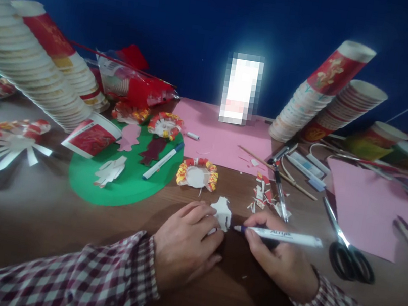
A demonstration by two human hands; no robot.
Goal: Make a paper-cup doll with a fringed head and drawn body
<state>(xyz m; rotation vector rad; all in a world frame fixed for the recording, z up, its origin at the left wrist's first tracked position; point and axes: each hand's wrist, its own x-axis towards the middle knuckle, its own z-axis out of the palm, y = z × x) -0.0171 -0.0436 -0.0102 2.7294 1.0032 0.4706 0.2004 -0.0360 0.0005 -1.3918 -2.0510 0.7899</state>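
Observation:
My left hand rests on the table with bent fingers, holding down a small white paper cutout. A short dark mark shows near the cutout's right edge. My right hand grips a white acrylic marker between thumb and fingers. The marker's tip points left, just beside the cutout; I cannot tell whether it touches. Behind the cutout lies a ring of folded red and yellow paper with a pale round centre.
Paper-cup stacks lean at left and right. A green paper circle bears cutouts and a capped blue marker. Scissors lie right, near pink paper, a pen and paper scraps. A lit phone stands behind.

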